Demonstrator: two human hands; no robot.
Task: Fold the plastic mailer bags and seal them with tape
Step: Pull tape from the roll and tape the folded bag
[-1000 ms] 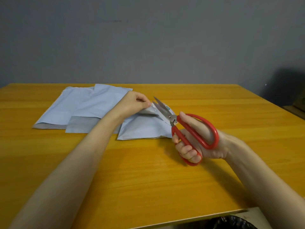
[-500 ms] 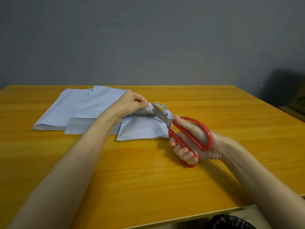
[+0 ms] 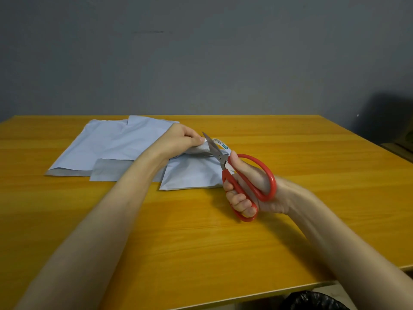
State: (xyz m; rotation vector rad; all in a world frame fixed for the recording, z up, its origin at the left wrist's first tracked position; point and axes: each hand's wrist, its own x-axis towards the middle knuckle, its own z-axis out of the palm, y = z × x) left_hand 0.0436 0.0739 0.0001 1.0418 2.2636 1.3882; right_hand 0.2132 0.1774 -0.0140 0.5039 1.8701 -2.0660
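Observation:
A folded pale grey-blue mailer bag [image 3: 192, 173] lies in the middle of the yellow table [image 3: 201, 242]. My left hand [image 3: 181, 139] pinches its raised top fold. My right hand [image 3: 250, 186] grips red-handled scissors [image 3: 248, 182], whose steel blades [image 3: 212, 146] point up and left and meet right beside my left fingertips. A roll of tape [image 3: 221, 145] with a printed label peeks out just behind the blades. Whether a strip of tape lies between the blades is hidden.
Two flat mailer bags [image 3: 116, 142] overlap at the back left of the table, grey flaps toward me. A black bin bag [image 3: 312, 300] sits below the table's near edge. A dark shape stands at the far right by the wall.
The scissors and my right hand have shifted left toward my left fingertips, and the blades have come together. My left hand keeps its pinch on the fold.

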